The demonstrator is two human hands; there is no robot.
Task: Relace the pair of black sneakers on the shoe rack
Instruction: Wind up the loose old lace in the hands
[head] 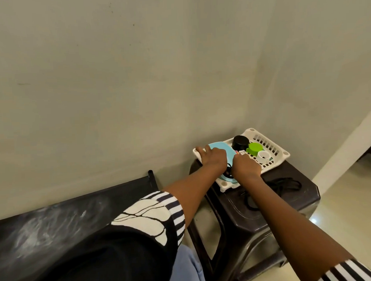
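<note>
Sneakers are nowhere in this view, so treat this step as fetching what you need for relacing. Your left hand (210,158) lies released, its fingers spread over the near corner of the white basket (282,152) and the pale blue lid (220,147) in it. Your right hand (245,165) reaches knuckles-up into the basket with its fingers curled downward. What they close on is hidden, so I cannot tell whether it grasps anything. A thin black cord (228,172) shows between your two wrists; it may be a lace.

More black laces (287,184) lie loose on the dark stool (304,199), just beside the basket. Let your left hand press the basket down so it does not slide on the stool's smooth top. Draw the cord out slowly with your right hand, since it seems to run under the blue lid and could drag it along. Lift clear of the black tub (240,141), the green cap (255,148) and the white ring (263,156). Lay the cord with the other laces, ends together, so both lengths are ready. The dark surface (57,218) at your left may be the rack's top, though I cannot confirm that.
</note>
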